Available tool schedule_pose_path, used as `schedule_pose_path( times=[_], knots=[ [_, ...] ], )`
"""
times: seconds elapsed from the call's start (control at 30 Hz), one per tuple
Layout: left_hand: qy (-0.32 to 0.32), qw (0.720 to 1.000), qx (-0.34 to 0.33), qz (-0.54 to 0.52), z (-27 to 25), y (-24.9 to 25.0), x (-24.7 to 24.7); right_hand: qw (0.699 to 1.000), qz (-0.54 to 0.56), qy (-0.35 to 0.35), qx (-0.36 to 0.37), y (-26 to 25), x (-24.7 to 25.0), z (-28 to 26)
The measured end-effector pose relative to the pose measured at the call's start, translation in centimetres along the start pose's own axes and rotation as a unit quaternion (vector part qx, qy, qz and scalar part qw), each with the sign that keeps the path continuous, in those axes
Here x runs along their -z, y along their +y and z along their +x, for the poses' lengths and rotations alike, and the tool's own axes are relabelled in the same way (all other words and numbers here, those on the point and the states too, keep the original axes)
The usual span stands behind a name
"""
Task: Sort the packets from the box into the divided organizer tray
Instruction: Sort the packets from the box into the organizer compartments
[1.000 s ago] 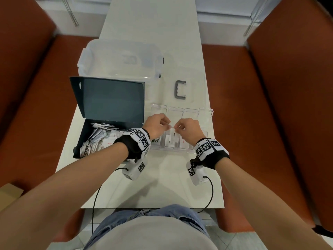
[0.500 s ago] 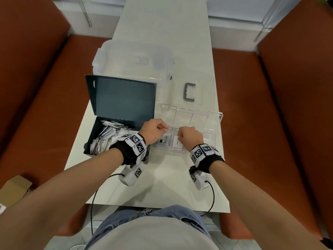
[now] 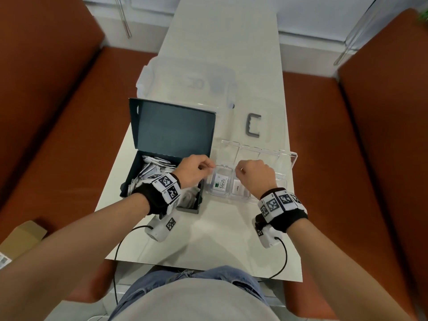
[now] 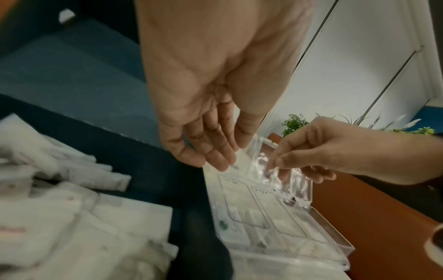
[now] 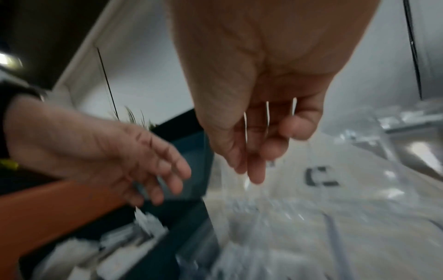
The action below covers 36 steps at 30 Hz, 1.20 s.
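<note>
A dark blue box (image 3: 130,174) with its lid up holds several white packets (image 3: 150,167) at the table's left. To its right lies the clear divided tray (image 3: 289,156). A Stevia packet (image 3: 221,183) lies in the tray's near-left cell, and a white packet (image 3: 238,188) in the cell beside it. My left hand (image 3: 196,169) hovers over the box's right edge with fingers loose and nothing visibly in them (image 4: 210,147). My right hand (image 3: 252,174) is over the tray's near cells. It pinches a small white packet, whose corner (image 5: 246,182) shows below the fingertips.
A large clear bin (image 3: 190,84) stands behind the box. A grey U-shaped handle (image 3: 253,126) sits on a clear lid behind the tray. Orange benches (image 3: 58,135) flank the narrow white table (image 3: 208,246). A cardboard box (image 3: 23,235) lies at lower left.
The two hands, fingertips together over the tray a second ago, have drawn apart. The left has pulled back toward the box and the right stays over the tray.
</note>
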<state>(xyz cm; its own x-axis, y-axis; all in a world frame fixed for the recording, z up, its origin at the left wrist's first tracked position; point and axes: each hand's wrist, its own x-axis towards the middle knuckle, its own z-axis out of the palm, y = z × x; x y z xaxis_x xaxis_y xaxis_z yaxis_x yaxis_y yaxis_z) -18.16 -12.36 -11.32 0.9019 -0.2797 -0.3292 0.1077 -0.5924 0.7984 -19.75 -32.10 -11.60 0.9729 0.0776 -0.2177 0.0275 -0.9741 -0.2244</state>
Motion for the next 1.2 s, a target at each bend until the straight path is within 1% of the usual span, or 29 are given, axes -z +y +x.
schedule_pose_path(
  times=[0.07, 0.13, 0.2, 0.27, 0.33, 0.43, 0.57, 0.63, 0.7, 0.8, 0.9, 0.97, 1.07, 1.2],
  knots=[
    [-0.017, 1.000, 0.010, 0.012, -0.2, -0.5, 1.9, 0.998, 0.050, -0.016, 0.024, -1.5, 1.4, 0.1],
    [-0.034, 0.999, 0.028, 0.027, -0.5, -1.3, 4.1, 0.991, 0.101, -0.060, 0.060, -3.5, 2.1, 0.3],
    [-0.038, 0.997, 0.047, 0.052, -0.7, -2.4, 6.2, 0.981, 0.130, -0.100, 0.102, -5.8, 2.3, 0.7],
    [-0.035, 0.994, 0.063, 0.076, -1.0, -3.7, 7.9, 0.973, 0.140, -0.121, 0.140, -8.1, 1.8, 1.3],
    [-0.030, 0.992, 0.077, 0.093, -1.3, -5.0, 8.9, 0.969, 0.124, -0.135, 0.163, -10.2, 0.8, 2.1],
    [-0.033, 0.987, 0.092, 0.124, -1.4, -6.6, 9.0, 0.969, 0.070, -0.173, 0.163, -12.3, -1.5, 3.5],
    [-0.087, 0.968, 0.096, 0.217, -1.3, -7.8, 7.7, 0.960, -0.061, -0.230, 0.145, -13.6, -4.9, 4.6],
    [-0.121, 0.948, 0.100, 0.276, -1.3, -8.4, 7.0, 0.950, -0.145, -0.231, 0.149, -13.6, -6.5, 4.6],
    [-0.152, 0.929, 0.100, 0.322, -1.4, -9.1, 6.5, 0.939, -0.204, -0.225, 0.159, -13.4, -7.9, 4.3],
    [-0.174, 0.917, 0.101, 0.343, -1.6, -9.6, 5.9, 0.941, -0.219, -0.200, 0.162, -13.0, -9.7, 3.9],
    [-0.173, 0.917, 0.094, 0.347, -1.9, -9.8, 5.6, 0.944, -0.235, -0.165, 0.162, -12.9, -10.6, 3.5],
    [-0.161, 0.923, 0.096, 0.335, -2.0, -10.0, 5.5, 0.945, -0.243, -0.153, 0.155, -13.0, -10.9, 3.4],
    [-0.146, 0.932, 0.104, 0.314, -2.1, -10.3, 5.4, 0.945, -0.245, -0.161, 0.141, -13.2, -10.9, 3.3],
    [-0.144, 0.935, 0.113, 0.305, -2.1, -10.1, 5.4, 0.938, -0.252, -0.179, 0.155, -13.3, -10.4, 3.5]
  ],
)
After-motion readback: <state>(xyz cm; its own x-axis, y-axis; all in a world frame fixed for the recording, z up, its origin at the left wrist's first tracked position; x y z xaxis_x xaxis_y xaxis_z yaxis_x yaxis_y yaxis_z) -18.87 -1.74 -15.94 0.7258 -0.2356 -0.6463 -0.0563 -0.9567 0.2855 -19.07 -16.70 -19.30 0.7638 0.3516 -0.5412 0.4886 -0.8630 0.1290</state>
